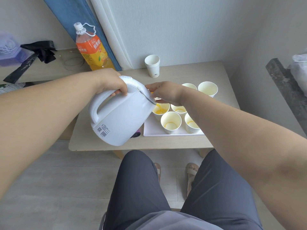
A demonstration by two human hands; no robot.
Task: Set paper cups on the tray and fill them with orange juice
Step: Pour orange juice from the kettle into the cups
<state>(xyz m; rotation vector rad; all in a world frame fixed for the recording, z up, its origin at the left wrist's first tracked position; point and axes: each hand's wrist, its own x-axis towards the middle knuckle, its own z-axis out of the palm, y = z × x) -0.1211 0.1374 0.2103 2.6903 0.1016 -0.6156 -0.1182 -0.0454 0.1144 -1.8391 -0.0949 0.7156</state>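
Six paper cups (171,122) are set on one tray (152,129); one cup stack (152,65) at twelve o'clock; one kettle (119,120), gripped by the left hand (111,83); the right hand (167,94), grip not discernible; one juice bottle (93,50) at ten o'clock; wooden table (191,72), white wall (182,30).

A single wide-angle camera on the person's head looks forward and steeply down, from above and behind the spot where the left hand (110,83) grips the kettle (121,117). It sits close: the left forearm (49,105) and right forearm (232,123) run in from the side edges toward that grip, which lies just above and left of the middle. Beyond the grip the view takes in the table (182,141), tray (152,129) and wall (182,30); nearer than it, the person's lap (141,188) and feet (191,171).
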